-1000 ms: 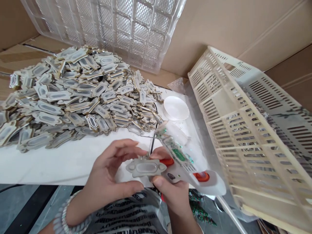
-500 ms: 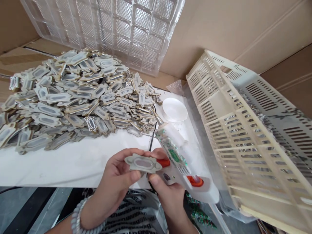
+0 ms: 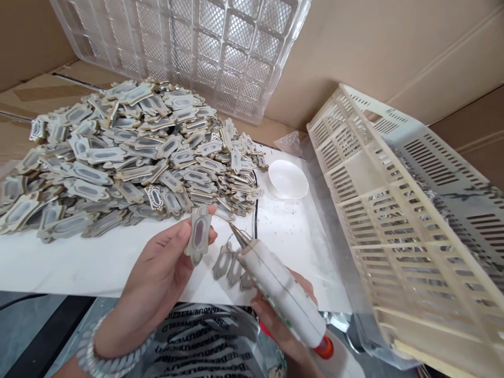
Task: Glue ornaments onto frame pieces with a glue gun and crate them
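So the left hand (image 3: 165, 265) has a thin, pale grey-and-tan plaque with scalloped edges and a long darker panel in the middle (image 3: 199, 236) pinched up on end, thumb along the near long edge, other fingers curled behind with tips peeking past the far edge. Grip looks snug but not a crush. Right hand (image 3: 275, 325) is wrapped around a white plastic glue gun with an orange-red part towards its back end (image 3: 289, 294); I can't tell if any finger is on a trigger. Its pointed metal nozzle (image 3: 239, 235) is just to the right of the left fingertips, not touching the plaque.

Handling-wise, I'd guess the plaque is light and stiff, maybe a bit slick on the face, with the pointy ends and thin rim the likeliest bits to chip. Best hold imo is what's shown: by the long edges, off the middle panel and well away from the nozzle, which could be hot. The gun is probably the heavier, front-awkward one, so hold it round the body, never by the metal.

A few similar small grey plaques (image 3: 222, 261) lie on the white tabletop (image 3: 98, 262) just below the nozzle, and a big heap of grey-and-tan plaques (image 3: 129, 157) sits beyond the left fingers. White round shallow dish (image 3: 289, 179) is past the right hand.
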Demonstrator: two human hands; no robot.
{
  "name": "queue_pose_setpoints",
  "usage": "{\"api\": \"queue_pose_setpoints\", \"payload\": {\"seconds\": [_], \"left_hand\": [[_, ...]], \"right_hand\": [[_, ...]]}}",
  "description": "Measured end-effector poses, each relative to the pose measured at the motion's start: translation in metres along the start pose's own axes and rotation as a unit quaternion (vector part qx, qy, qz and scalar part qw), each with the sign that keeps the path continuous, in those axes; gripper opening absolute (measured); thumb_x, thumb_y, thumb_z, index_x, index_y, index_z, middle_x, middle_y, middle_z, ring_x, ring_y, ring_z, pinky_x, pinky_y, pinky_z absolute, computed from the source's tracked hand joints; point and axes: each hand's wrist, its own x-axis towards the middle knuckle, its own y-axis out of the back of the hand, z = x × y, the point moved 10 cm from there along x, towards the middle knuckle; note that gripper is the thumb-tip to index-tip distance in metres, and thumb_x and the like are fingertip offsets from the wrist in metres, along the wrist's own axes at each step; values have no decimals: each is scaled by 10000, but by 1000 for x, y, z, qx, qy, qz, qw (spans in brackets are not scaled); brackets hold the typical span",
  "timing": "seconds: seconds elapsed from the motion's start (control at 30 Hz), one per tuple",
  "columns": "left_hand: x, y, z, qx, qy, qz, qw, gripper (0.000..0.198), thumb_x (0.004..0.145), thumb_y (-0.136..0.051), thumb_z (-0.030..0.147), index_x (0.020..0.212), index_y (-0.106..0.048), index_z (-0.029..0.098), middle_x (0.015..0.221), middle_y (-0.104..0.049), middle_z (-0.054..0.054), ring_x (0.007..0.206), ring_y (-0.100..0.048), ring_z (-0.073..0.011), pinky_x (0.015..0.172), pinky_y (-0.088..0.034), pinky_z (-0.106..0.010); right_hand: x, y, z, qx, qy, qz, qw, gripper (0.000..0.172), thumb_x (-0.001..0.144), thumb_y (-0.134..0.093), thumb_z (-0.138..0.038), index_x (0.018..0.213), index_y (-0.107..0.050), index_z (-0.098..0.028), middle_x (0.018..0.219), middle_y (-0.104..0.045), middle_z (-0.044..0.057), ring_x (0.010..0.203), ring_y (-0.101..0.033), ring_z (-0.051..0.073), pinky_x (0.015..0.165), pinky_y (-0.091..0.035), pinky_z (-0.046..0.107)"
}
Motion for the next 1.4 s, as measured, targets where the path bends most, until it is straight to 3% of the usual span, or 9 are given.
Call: {"api": "queue_pose_setpoints", "payload": {"seconds": [0.13, 0.3, 0.47, 0.57, 0.73, 0.97, 1.4], "left_hand": [[-2, 2, 2, 8, 5, 17, 1000, 459, 508, -997, 515, 862, -840, 269, 809, -782, 23, 674, -649, -74, 671, -545, -64], [-4, 3, 7, 28, -3, 17, 999, 447, 528, -986, 526, 874, -840, 283, 710, -767, 15, 607, -625, -93, 611, -552, -104], [-6, 2, 6, 42, -2, -5, 999, 420, 574, -965, 541, 877, -837, 280, 869, -810, 2, 710, -682, -94, 713, -572, -102], [-6, 0, 4, 42, 3, -17, 999, 418, 592, -955, 547, 896, -835, 286, 849, -809, 2, 789, -723, -106, 756, -571, -96], [-6, -4, -1, 26, 24, -34, 999, 396, 574, -968, 524, 867, -836, 293, 797, -804, -2, 763, -754, -132, 740, -600, -131], [-7, -6, 4, 35, 0, -49, 998, 359, 628, -944, 516, 879, -838, 282, 822, -811, -8, 760, -753, -126, 742, -590, -113], [-8, 0, 0, 35, 12, -28, 999, 378, 621, -948, 515, 898, -838, 283, 860, -814, -15, 789, -738, -116, 743, -574, -101]], "right_hand": [[2, 2, -7, 2, 45, -9, 999, 166, 997, -581, -238, 1046, -736, -276, 848, -750, 45, 734, -726, 216, 684, -606, 345], [8, 0, -15, 1, 61, -44, 997, 155, 1048, -558, -258, 1072, -712, -256, 1070, -786, 43, 837, -742, 171, 651, -545, 296], [9, -2, -18, -8, 55, -46, 997, 213, 1076, -511, -302, 1059, -715, -242, 1075, -790, 40, 842, -740, 171, 666, -525, 300], [9, -1, -19, -2, 51, -37, 998, 256, 1084, -486, -330, 1056, -726, -245, 1058, -793, 45, 850, -739, 185, 663, -518, 310], [8, -3, -18, -5, 48, -38, 998, 267, 1085, -483, -330, 1045, -734, -246, 1050, -793, 46, 821, -724, 173, 669, -507, 314], [8, -4, -16, -10, 42, -50, 998, 254, 1069, -504, -288, 1048, -751, -230, 1043, -793, 64, 825, -731, 185, 664, -527, 322], [7, -5, -13, 10, 33, -43, 998, 197, 1025, -562, -228, 1074, -745, -285, 1040, -795, 36, 786, -725, 194, 651, -497, 333]]}}
